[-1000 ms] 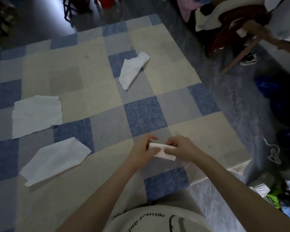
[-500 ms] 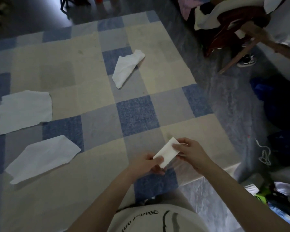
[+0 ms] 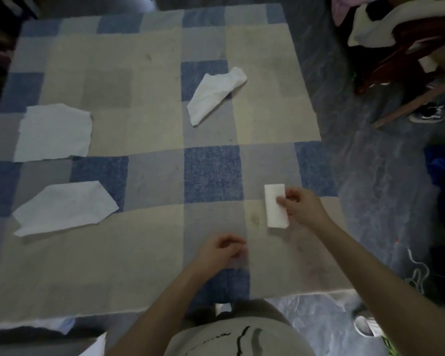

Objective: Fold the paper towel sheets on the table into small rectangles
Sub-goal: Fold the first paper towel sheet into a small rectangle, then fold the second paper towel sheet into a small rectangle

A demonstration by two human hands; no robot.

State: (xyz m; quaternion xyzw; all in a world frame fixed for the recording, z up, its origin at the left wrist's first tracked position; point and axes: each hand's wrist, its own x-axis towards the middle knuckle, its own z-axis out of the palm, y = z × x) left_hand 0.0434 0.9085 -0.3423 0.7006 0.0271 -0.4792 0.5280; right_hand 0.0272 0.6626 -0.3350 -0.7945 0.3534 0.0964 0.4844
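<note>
A small folded paper towel rectangle lies on the checked tablecloth at the right. My right hand pinches its right edge, thumb on top. My left hand hovers nearer to me over the cloth, fingers loosely curled, holding nothing. Three unfolded sheets lie further off: a flat sheet at the far left, a second flat sheet at the near left, and a crumpled sheet in the middle at the back.
The table's right edge runs close to the folded rectangle, and its front edge is just before my body. On the floor at the right are a chair piled with clothes, a shoe and a white cord.
My left hand has let go of the folded towel and drawn back toward me. My right hand has carried the rectangle to the right and down onto the cloth.
</note>
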